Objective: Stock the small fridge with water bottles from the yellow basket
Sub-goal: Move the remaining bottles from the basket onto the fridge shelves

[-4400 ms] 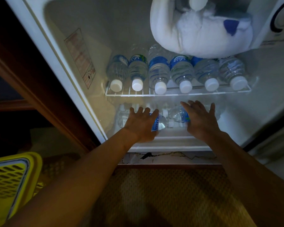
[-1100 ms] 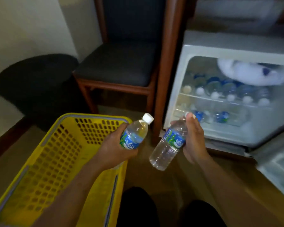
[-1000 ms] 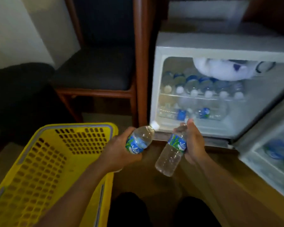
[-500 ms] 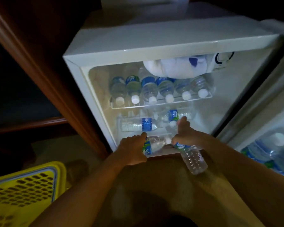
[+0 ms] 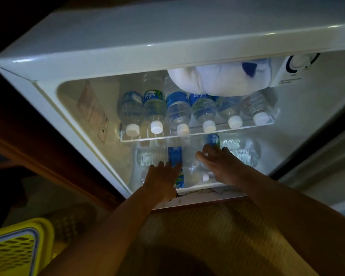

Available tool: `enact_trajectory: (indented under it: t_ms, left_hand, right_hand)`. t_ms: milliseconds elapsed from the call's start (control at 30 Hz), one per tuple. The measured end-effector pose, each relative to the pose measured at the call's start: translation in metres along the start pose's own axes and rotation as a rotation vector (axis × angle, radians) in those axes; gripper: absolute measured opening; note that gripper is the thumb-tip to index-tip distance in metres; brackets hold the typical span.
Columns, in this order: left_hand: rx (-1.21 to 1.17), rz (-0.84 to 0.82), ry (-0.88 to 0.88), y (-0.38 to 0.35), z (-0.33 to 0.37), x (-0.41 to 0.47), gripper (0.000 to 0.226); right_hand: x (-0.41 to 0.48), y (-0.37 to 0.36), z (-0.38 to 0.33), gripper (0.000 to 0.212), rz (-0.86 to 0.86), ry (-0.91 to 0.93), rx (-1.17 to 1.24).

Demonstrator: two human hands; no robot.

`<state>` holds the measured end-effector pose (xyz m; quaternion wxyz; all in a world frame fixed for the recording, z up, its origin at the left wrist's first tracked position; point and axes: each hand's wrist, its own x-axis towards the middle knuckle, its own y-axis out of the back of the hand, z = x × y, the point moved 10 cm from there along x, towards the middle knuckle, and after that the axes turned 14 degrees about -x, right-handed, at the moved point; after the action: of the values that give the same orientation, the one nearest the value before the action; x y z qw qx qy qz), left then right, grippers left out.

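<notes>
The small white fridge stands open. Several water bottles lie in a row on its upper shelf, white caps facing me. Below, a bottle with a blue label lies crosswise. My left hand is laid over a water bottle lying sideways at the front of the bottom compartment, cap pointing right. My right hand reaches deeper in, fingers spread over another clear bottle, most of it hidden under the hand. The yellow basket shows only a corner at the lower left.
A frosted white lump hangs under the fridge's ceiling beside the thermostat dial. A wooden cabinet post flanks the fridge on the left. The open door stands at the right. Woven carpet lies in front.
Both hands have gone from the fridge's front edge into the bottom compartment with their bottles. The right hand's bottle, which hung outside, is now inside. My view has moved closer.
</notes>
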<state>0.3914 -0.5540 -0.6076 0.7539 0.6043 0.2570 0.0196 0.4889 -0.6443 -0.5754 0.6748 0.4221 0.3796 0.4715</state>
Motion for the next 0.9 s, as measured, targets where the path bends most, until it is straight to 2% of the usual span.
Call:
enact_trajectory:
  t_ms: [233,333,433,533,700,900]
  left_hand:
    - [-0.054,0.059,-0.037,0.013,-0.010,0.020,0.088]
    - [-0.018,0.058,-0.015,0.020,-0.021,0.031,0.090]
    - [0.029,0.074,0.008,0.027,-0.032,0.042,0.090]
    - [0.065,0.088,0.019,0.032,-0.037,0.049,0.089]
    - [0.103,0.120,0.032,0.035,-0.036,0.051,0.097]
    - [0.146,0.135,0.003,0.033,-0.024,0.030,0.078]
  right_hand:
    - [0.027,-0.005,0.021,0.075,0.009,0.017,0.153]
    - [0.031,0.000,0.031,0.076,0.050,-0.036,0.127]
    - [0.033,0.002,0.048,0.089,0.104,-0.143,0.080]
    - [0.033,-0.012,0.055,0.097,0.028,-0.189,0.093]
    - [0.033,-0.018,0.057,0.098,0.019,-0.261,0.104]
    - [0.016,-0.023,0.046,0.093,0.015,-0.317,0.072]
